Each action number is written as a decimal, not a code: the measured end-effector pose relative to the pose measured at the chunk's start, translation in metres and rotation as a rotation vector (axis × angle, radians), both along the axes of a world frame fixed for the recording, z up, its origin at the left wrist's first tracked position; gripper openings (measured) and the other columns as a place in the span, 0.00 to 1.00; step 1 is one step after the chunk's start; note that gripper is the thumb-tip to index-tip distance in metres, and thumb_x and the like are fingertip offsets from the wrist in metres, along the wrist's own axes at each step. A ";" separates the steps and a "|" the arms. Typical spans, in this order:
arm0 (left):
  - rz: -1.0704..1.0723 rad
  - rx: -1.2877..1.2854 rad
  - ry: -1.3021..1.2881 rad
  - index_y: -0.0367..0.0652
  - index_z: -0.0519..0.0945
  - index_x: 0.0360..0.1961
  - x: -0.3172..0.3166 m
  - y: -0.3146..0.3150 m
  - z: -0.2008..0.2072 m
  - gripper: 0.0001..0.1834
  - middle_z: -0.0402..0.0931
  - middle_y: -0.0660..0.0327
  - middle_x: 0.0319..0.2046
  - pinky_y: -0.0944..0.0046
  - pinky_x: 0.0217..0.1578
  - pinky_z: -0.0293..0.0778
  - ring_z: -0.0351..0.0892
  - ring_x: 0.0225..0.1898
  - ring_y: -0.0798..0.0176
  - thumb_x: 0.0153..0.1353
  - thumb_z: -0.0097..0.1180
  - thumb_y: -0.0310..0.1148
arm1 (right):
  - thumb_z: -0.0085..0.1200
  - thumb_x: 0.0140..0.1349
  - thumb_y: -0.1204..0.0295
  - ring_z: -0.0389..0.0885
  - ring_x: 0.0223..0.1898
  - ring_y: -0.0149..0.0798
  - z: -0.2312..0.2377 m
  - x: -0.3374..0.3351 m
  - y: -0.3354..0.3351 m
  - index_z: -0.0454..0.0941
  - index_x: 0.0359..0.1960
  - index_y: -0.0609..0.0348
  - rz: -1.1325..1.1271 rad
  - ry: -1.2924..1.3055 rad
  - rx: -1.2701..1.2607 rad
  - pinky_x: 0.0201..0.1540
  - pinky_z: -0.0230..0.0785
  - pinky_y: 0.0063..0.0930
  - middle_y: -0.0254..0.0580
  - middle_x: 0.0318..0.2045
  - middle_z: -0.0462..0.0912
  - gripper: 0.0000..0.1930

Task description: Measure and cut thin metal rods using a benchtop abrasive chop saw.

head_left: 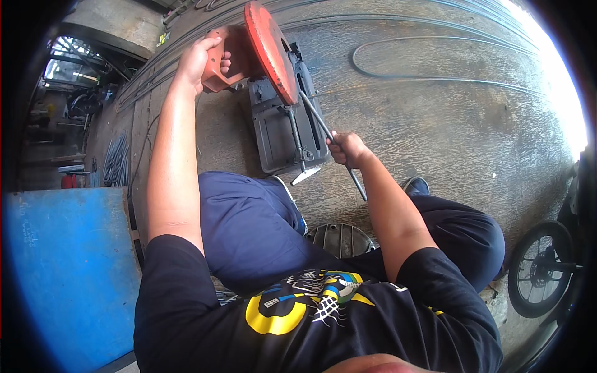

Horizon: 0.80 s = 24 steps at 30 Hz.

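Observation:
A cut-off saw stands on the floor in front of me, with a worn orange-red round guard (272, 56) and a dark grey base (264, 133). My left hand (200, 61) is closed around the saw's orange handle housing (219, 76), on the left of the guard. My right hand (348, 149) grips a thin metal rod (320, 118), which slants up to the lower edge of the guard. Whether the rod touches the blade cannot be seen. A clamp screw (296, 133) with a pale crank handle (305, 176) juts from the base toward me.
Long metal rods (404, 78) lie bent in loops across the far floor. A blue panel (68, 267) is at left, beside a bundle of short rods (116, 163). A spoked wheel (540, 270) stands at right. Between my legs is a round ribbed metal piece (341, 239).

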<state>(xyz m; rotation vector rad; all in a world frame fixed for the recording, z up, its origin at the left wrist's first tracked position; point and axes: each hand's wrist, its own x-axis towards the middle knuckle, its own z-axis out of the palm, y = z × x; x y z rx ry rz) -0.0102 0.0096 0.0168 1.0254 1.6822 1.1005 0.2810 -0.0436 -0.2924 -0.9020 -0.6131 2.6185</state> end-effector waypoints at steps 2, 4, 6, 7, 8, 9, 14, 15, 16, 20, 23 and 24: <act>-0.001 0.018 0.006 0.39 0.70 0.52 0.000 0.000 0.000 0.18 0.77 0.55 0.32 0.63 0.27 0.79 0.79 0.26 0.63 0.64 0.51 0.37 | 0.35 0.74 0.57 0.51 0.14 0.25 0.001 -0.001 -0.001 0.70 0.33 0.52 0.025 0.011 -0.001 0.16 0.44 0.22 0.26 0.17 0.59 0.17; 0.003 0.013 0.005 0.39 0.70 0.52 0.001 0.000 0.000 0.18 0.77 0.55 0.32 0.63 0.27 0.79 0.79 0.27 0.63 0.64 0.50 0.37 | 0.34 0.74 0.56 0.50 0.14 0.25 0.002 -0.005 -0.002 0.70 0.32 0.51 0.072 -0.005 0.000 0.16 0.44 0.22 0.26 0.17 0.59 0.17; 0.007 0.010 0.003 0.39 0.70 0.52 0.001 0.000 0.000 0.18 0.77 0.55 0.32 0.63 0.27 0.79 0.79 0.27 0.63 0.64 0.50 0.37 | 0.34 0.74 0.56 0.51 0.14 0.25 0.003 -0.009 -0.002 0.70 0.32 0.51 0.058 -0.027 0.003 0.16 0.43 0.22 0.25 0.16 0.59 0.17; 0.003 0.012 0.000 0.39 0.70 0.52 0.001 0.000 0.000 0.18 0.77 0.55 0.32 0.63 0.27 0.79 0.79 0.27 0.63 0.64 0.50 0.36 | 0.34 0.74 0.57 0.51 0.14 0.24 0.003 -0.011 -0.002 0.71 0.32 0.51 0.045 -0.033 0.013 0.15 0.43 0.23 0.24 0.16 0.59 0.17; -0.001 0.014 -0.004 0.38 0.70 0.52 0.001 0.000 0.001 0.18 0.77 0.55 0.32 0.63 0.27 0.79 0.79 0.27 0.63 0.64 0.50 0.36 | 0.34 0.74 0.57 0.51 0.14 0.24 0.003 -0.011 -0.002 0.71 0.32 0.51 0.042 -0.048 0.006 0.15 0.43 0.23 0.24 0.16 0.59 0.17; -0.002 0.015 -0.004 0.38 0.70 0.52 0.001 0.000 0.001 0.18 0.77 0.55 0.32 0.63 0.27 0.79 0.79 0.27 0.63 0.64 0.50 0.36 | 0.34 0.74 0.57 0.52 0.14 0.24 0.002 -0.012 -0.001 0.71 0.33 0.52 0.036 -0.061 0.024 0.16 0.44 0.23 0.24 0.17 0.60 0.17; 0.015 0.012 0.009 0.38 0.71 0.53 0.001 0.000 0.000 0.19 0.77 0.55 0.32 0.63 0.28 0.79 0.79 0.27 0.63 0.64 0.50 0.37 | 0.36 0.74 0.58 0.54 0.14 0.25 -0.003 -0.010 0.002 0.71 0.36 0.57 -0.010 -0.141 0.167 0.15 0.47 0.23 0.27 0.18 0.61 0.16; 0.015 0.012 0.009 0.38 0.71 0.53 0.000 0.000 0.000 0.19 0.77 0.55 0.32 0.63 0.28 0.79 0.79 0.27 0.63 0.64 0.50 0.37 | 0.38 0.74 0.59 0.56 0.14 0.25 -0.003 -0.010 0.002 0.71 0.37 0.58 -0.019 -0.181 0.240 0.15 0.49 0.23 0.28 0.18 0.63 0.16; 0.017 0.007 0.008 0.38 0.71 0.53 0.000 0.000 0.000 0.19 0.77 0.55 0.32 0.63 0.28 0.79 0.79 0.27 0.63 0.64 0.51 0.37 | 0.39 0.74 0.60 0.58 0.14 0.26 -0.002 -0.009 0.003 0.71 0.37 0.60 -0.033 -0.234 0.312 0.15 0.50 0.24 0.29 0.19 0.64 0.16; 0.016 0.018 0.025 0.38 0.70 0.54 0.000 0.000 0.000 0.20 0.77 0.55 0.32 0.63 0.28 0.79 0.79 0.27 0.63 0.64 0.50 0.37 | 0.42 0.73 0.61 0.61 0.15 0.26 0.004 -0.008 0.006 0.71 0.37 0.61 -0.036 -0.324 0.436 0.16 0.51 0.24 0.30 0.18 0.66 0.15; 0.001 0.014 0.023 0.38 0.71 0.53 0.001 0.000 0.000 0.19 0.77 0.54 0.32 0.63 0.28 0.78 0.79 0.27 0.63 0.64 0.50 0.37 | 0.47 0.71 0.62 0.64 0.16 0.26 0.010 -0.006 0.009 0.72 0.37 0.62 -0.045 -0.389 0.519 0.17 0.55 0.25 0.31 0.18 0.68 0.14; 0.004 0.005 0.018 0.38 0.71 0.53 0.001 0.000 0.001 0.19 0.77 0.54 0.32 0.63 0.28 0.78 0.79 0.27 0.63 0.64 0.50 0.37 | 0.48 0.70 0.62 0.66 0.17 0.27 0.011 -0.006 0.010 0.72 0.37 0.62 -0.041 -0.443 0.576 0.18 0.57 0.26 0.32 0.19 0.70 0.13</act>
